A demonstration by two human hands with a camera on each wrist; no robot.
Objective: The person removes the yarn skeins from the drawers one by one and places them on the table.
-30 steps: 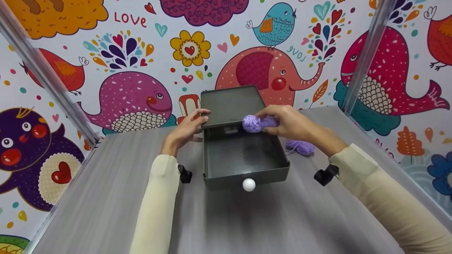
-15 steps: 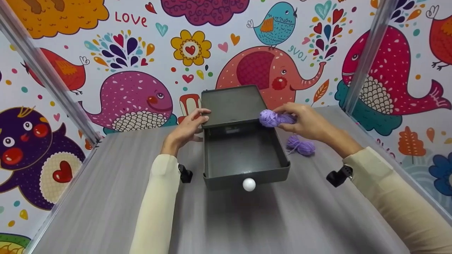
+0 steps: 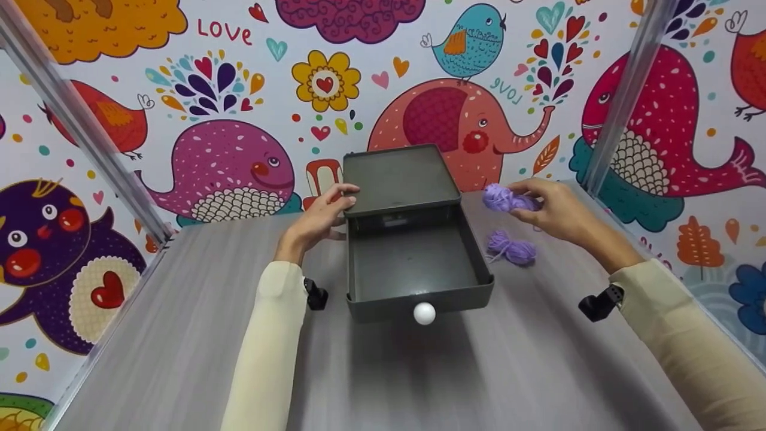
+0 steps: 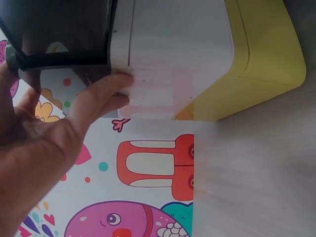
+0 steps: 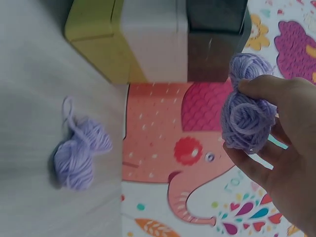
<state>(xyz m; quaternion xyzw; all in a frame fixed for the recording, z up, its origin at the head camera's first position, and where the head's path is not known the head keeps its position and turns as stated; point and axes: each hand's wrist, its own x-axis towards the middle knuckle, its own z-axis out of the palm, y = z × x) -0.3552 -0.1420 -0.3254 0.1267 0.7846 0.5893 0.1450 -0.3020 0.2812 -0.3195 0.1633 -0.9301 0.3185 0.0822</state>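
Note:
My right hand (image 3: 556, 206) pinches a purple skein of yarn (image 3: 504, 199) above the table, right of the small drawer unit (image 3: 401, 176). In the right wrist view the held skein (image 5: 249, 106) looks tied at its waist, thumb on one side and fingers on the other. A second purple skein (image 3: 512, 248) lies on the table, a loop of strand loose at one end. My left hand (image 3: 323, 212) grips the unit's upper left side, fingertips on its dark top. The unit's dark top drawer (image 3: 419, 299) is pulled out toward me, with a white round knob (image 3: 424, 313) and nothing inside.
In the wrist views the unit shows a pale middle tier (image 4: 177, 44) and a yellow bottom tier (image 4: 269, 49) under the dark one. Printed cartoon walls (image 3: 323, 36) and metal posts (image 3: 622, 96) enclose the grey table (image 3: 197, 335).
My right hand has carried the skein rightward, from over the drawer's back edge to beside the unit. The left hand, the drawer and the other skein have stayed put.

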